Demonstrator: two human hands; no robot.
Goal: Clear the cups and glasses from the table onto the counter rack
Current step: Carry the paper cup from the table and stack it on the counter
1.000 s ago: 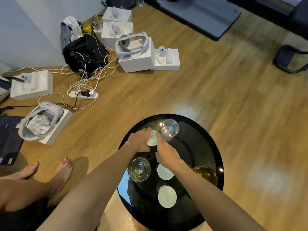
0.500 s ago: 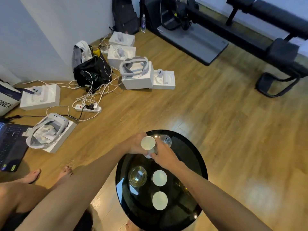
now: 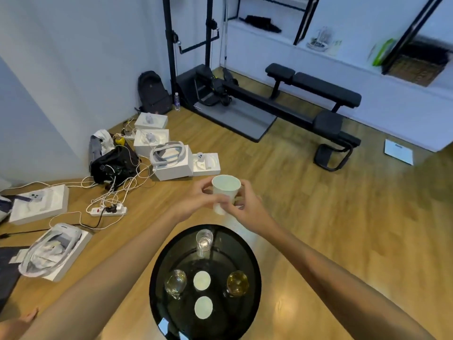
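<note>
Right now I have both hands up in front of me, past the far edge of the round black desk (image 3: 157, 288), with a white paper cup (image 3: 225, 192) held between them. My left hand (image 3: 196, 202) has its fingers (image 3: 221, 198) curled round the near side of the cup, clamped on it. My right hand (image 3: 247, 204) wraps the cup from the other side, its thumb across the front, so it grips the cup too. The cup stands upright with its open mouth toward me, clear of the desk and above the wooden floor (image 3: 318, 217).

On the desk I see a clear glass (image 3: 204, 241) near the far edge, nearly below my hands. Closer in, a second clear glass (image 3: 175, 282) sits on the left and an amber-tinted glass (image 3: 237, 283) on the right. Between those two stands a white cup (image 3: 202, 280), seen from above, and another white cup (image 3: 203, 307) just nearer to me. All five stand apart from one another.

On the floor to the left lie white boxes (image 3: 171, 165) with headsets, a power strip (image 3: 109, 211) with tangled cables and a black bag (image 3: 112, 163). A black weight bench (image 3: 316, 87) stands against the far wall.
</note>
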